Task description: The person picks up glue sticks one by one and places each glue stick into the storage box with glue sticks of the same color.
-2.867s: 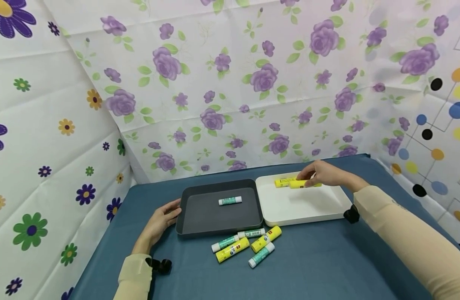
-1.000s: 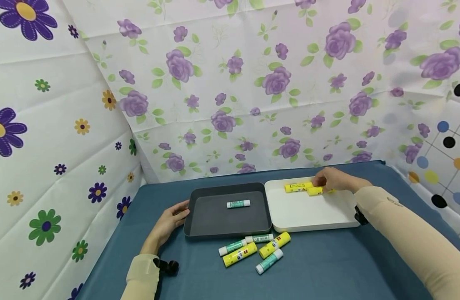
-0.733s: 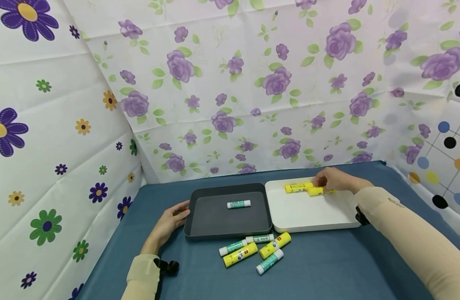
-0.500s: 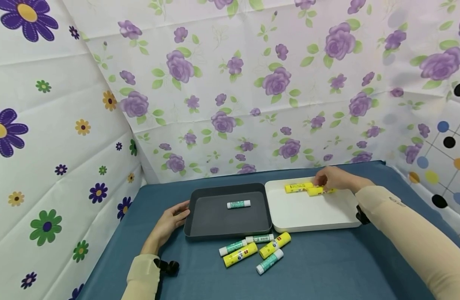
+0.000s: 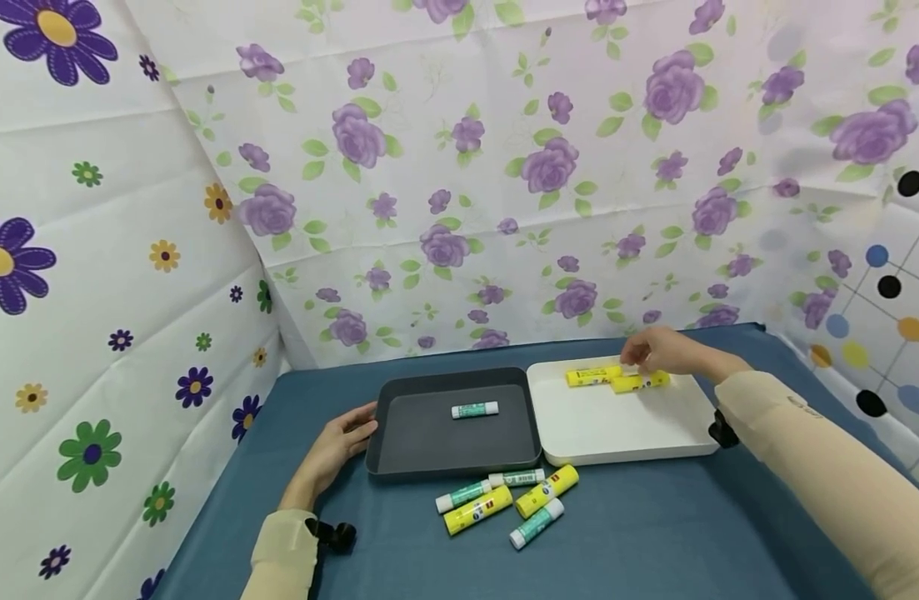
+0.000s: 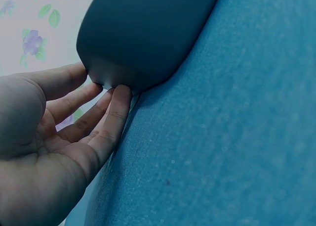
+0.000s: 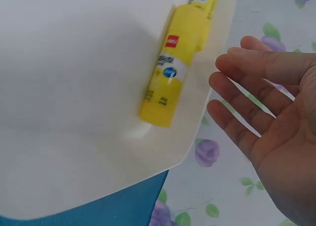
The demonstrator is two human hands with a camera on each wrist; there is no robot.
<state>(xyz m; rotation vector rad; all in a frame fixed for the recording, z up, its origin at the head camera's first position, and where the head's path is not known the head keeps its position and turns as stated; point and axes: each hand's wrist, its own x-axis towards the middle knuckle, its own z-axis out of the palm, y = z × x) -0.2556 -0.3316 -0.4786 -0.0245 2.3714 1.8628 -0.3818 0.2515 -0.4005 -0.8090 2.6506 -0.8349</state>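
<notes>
In the head view, my right hand (image 5: 663, 350) hovers over the far side of the white tray (image 5: 616, 433), its fingers apart from anything. Just below it lies a yellow glue stick (image 5: 641, 382), and a second yellow glue stick (image 5: 592, 376) sits end to end with it. The right wrist view shows the fingers relaxed beside the tray rim, near the closer yellow glue stick (image 7: 168, 72). My left hand (image 5: 333, 446) rests its fingertips against the left side of the dark grey tray (image 6: 143, 38). One green-and-white glue stick (image 5: 475, 410) lies in that tray.
In front of the trays, on the blue cloth (image 5: 654, 533), lie two yellow glue sticks (image 5: 478, 510) and several green-and-white glue sticks (image 5: 537, 523). The two trays stand side by side. Flower-printed sheets (image 5: 429, 167) rise behind and at the sides.
My right hand set the yellow glue stick into the white tray, let it go and lifted slightly off it. My left hand stays at the dark tray. The head view has shifted a little.
</notes>
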